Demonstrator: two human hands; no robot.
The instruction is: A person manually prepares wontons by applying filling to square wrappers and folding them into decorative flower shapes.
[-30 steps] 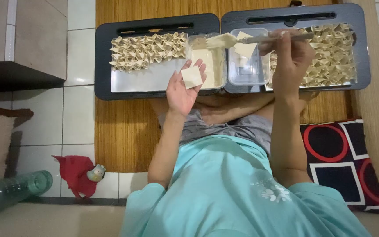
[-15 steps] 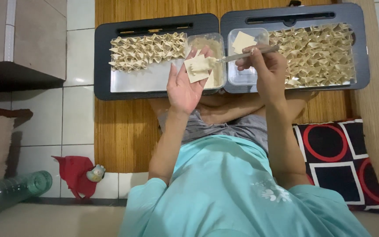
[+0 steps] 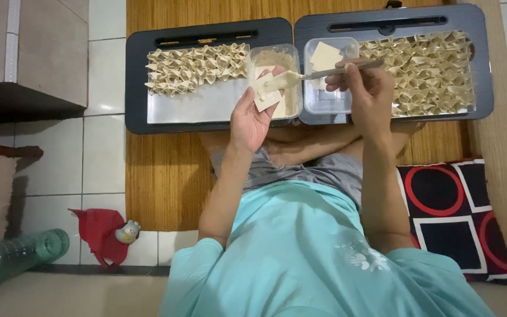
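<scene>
My left hand is raised palm up with a square dumpling wrapper lying on its fingers. My right hand grips a metal spoon whose tip, loaded with pale filling, rests on the wrapper. Behind the left hand stands a clear tub of filling. A second clear tub holds a stack of flat wrappers. Two dark trays sit side by side: the left tray carries several folded dumplings, the right tray is nearly covered with them.
The trays rest on a woven mat over white floor tiles. A black cushion with red rings lies at the right. A green plastic bottle and a red cloth with a small toy lie at the lower left.
My right hand moved the spoon left from above the right tray to the wrapper in my left palm, bringing filling onto it. The left hand stayed raised.
</scene>
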